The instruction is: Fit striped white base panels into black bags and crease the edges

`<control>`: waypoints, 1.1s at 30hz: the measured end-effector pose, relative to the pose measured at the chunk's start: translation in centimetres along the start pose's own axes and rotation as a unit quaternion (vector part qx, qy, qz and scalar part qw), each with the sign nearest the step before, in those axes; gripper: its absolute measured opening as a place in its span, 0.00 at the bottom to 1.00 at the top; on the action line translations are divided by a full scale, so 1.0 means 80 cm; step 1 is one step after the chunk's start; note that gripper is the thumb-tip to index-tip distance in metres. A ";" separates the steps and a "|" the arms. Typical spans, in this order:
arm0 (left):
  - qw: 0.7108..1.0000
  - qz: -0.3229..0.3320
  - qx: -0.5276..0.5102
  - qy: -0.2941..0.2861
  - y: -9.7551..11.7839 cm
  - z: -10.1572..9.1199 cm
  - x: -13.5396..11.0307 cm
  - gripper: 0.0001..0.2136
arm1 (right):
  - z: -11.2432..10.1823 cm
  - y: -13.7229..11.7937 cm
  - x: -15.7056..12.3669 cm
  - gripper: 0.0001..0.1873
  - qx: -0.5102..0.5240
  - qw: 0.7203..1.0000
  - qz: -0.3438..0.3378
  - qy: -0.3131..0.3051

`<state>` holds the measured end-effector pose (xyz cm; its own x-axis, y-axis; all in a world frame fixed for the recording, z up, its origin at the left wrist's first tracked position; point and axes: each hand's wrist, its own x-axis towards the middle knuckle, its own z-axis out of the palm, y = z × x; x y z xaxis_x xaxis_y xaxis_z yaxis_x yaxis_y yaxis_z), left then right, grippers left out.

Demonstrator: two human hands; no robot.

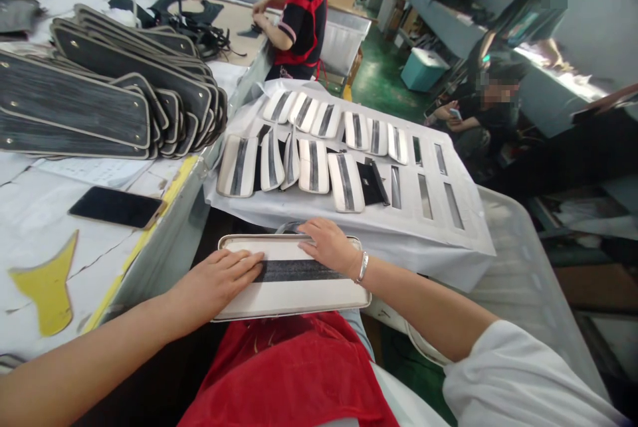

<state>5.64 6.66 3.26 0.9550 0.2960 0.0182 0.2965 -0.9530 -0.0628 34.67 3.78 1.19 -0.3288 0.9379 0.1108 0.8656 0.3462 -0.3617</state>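
A long white panel [294,305] with rounded corners, a raised rim and a dark stripe down its middle lies across my lap, over a red apron [294,374]. My left hand [226,275] rests flat on its left part, fingers stretched out over the end of the stripe. At the far rim, my right hand [329,246] grips the panel, thumb on the white face and fingers over the edge. Beside those fingertips a grey curved strip [286,228] shows behind the rim; its kind is unclear. A bracelet [363,267] circles my right wrist.
Ahead, a white-covered surface [399,234] bears several white striped pieces [313,167] and has slots. The left table [30,201] holds stacked dark panels [74,98], a phone [117,206] and a yellow template [47,291]. One co-worker [306,15] stands beyond; another person [478,108] sits right.
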 end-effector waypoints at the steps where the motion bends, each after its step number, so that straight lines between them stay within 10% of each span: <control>1: 1.000 0.020 -0.001 -0.013 0.000 -0.001 0.006 0.18 | 0.001 -0.001 0.002 0.13 0.000 1.000 0.002 -0.005; 16: 0.999 0.035 -0.001 0.003 0.012 0.014 0.068 0.17 | 0.014 -0.005 0.008 0.13 -0.053 0.991 -0.105 0.068; 33: 0.998 0.025 -0.055 -0.025 0.003 0.013 0.067 0.18 | -0.005 0.003 0.033 0.16 -0.108 0.963 -0.239 -0.063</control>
<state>10.84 8.12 2.30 0.9684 0.2473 -0.0319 0.2486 -0.9674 0.0476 34.16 6.31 1.80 -0.7406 0.6647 0.0984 0.6579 0.7471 -0.0945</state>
